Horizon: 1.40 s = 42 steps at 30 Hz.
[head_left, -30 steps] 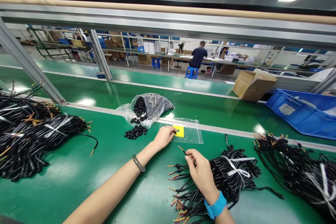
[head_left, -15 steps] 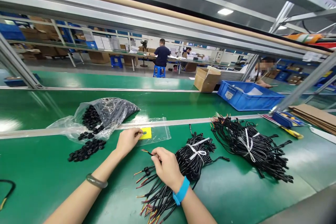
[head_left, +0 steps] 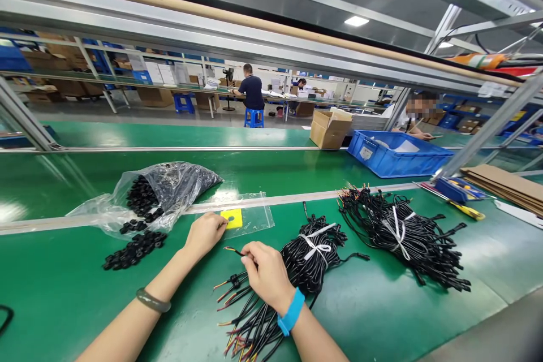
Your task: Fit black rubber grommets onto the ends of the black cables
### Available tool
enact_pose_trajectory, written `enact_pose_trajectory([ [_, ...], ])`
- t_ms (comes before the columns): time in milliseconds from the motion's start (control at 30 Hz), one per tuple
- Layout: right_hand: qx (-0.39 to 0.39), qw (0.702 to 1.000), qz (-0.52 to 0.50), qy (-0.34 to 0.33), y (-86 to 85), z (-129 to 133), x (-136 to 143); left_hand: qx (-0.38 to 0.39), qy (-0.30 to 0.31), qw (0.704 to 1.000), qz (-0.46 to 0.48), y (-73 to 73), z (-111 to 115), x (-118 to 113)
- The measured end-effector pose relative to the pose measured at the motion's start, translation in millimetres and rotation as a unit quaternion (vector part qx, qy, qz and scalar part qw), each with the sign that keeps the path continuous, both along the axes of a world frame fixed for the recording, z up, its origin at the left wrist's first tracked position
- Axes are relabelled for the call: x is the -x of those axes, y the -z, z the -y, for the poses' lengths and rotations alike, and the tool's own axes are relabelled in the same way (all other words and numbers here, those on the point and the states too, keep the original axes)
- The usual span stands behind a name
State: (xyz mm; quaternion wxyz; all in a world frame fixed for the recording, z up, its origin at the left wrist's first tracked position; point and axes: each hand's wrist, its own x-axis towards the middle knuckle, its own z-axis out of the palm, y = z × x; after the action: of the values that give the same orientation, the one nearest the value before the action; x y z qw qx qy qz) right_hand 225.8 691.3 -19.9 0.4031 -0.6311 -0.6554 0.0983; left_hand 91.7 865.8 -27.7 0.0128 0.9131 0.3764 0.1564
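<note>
My right hand pinches one black cable, whose bared end with red and yellow wires points left. That cable lies over a tied bundle of black cables, with several loose wire ends fanned below the hand. My left hand is closed in a pinch at the left edge of a yellow card on a clear zip bag; what its fingertips hold, if anything, is hidden. Left of it, small black plastic parts are heaped in front of an opened clear bag of the same parts.
A second tied cable bundle lies to the right. Beyond it are a blue crate, a cardboard box, a yellow-handled tool and cardboard sheets. A metal frame crosses above; people sit at farther benches.
The view has shifted slightly. My left hand has drawn a little down and left, off the middle of the yellow card to its edge. My right hand keeps its grip on the cable.
</note>
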Motion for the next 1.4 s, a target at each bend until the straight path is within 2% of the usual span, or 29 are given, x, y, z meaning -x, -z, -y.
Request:
enact_pose_trajectory([
  [133,-0.001,1.000,-0.001,-0.002,0.9,1,0,0.020,0.022,1.000,-0.002,-5.2,0,-3],
  [200,-0.003,1.000,-0.003,0.000,0.8,2,0,0.034,0.022,0.999,0.027,-8.3,0,-3],
  [267,-0.005,1.000,-0.008,0.005,0.3,2,-1,0.068,-0.006,0.992,0.111,-10.4,4,-2],
  [333,-0.010,1.000,-0.017,0.009,-0.1,2,-1,0.155,-0.045,0.958,0.237,-11.2,12,3],
  [367,-0.013,1.000,-0.021,0.008,-0.3,2,-1,0.220,-0.063,0.924,0.305,-11.2,18,5],
  [400,-0.015,1.000,-0.024,0.006,-0.3,3,-1,0.296,-0.078,0.878,0.369,-11.0,26,8],
  [500,-0.023,0.999,-0.027,-0.005,1.1,4,-1,0.512,-0.104,0.692,0.498,-10.1,52,16],
  [567,-0.026,0.999,-0.026,-0.012,3.3,4,-2,0.604,-0.115,0.588,0.526,-8.7,69,20],
  [600,-0.028,0.999,-0.025,-0.017,4.7,5,-3,0.630,-0.116,0.551,0.534,-7.7,76,21],
  [667,-0.032,0.999,-0.020,-0.021,7.7,5,-5,0.657,-0.110,0.508,0.546,-5.2,86,23],
  [733,-0.035,0.999,-0.014,-0.016,10.3,6,-6,0.666,-0.094,0.493,0.552,-2.8,92,25],
  [900,-0.050,0.999,-0.019,-0.002,12.2,9,-8,0.670,-0.063,0.486,0.558,0.4,97,29],
  [1233,-0.089,0.996,0.014,-0.027,8.0,11,-11,0.688,-0.074,0.472,0.546,1.8,103,31],
  [1400,-0.078,0.995,0.046,-0.048,9.4,11,-14,0.679,-0.081,0.481,0.549,-0.7,103,31],
])
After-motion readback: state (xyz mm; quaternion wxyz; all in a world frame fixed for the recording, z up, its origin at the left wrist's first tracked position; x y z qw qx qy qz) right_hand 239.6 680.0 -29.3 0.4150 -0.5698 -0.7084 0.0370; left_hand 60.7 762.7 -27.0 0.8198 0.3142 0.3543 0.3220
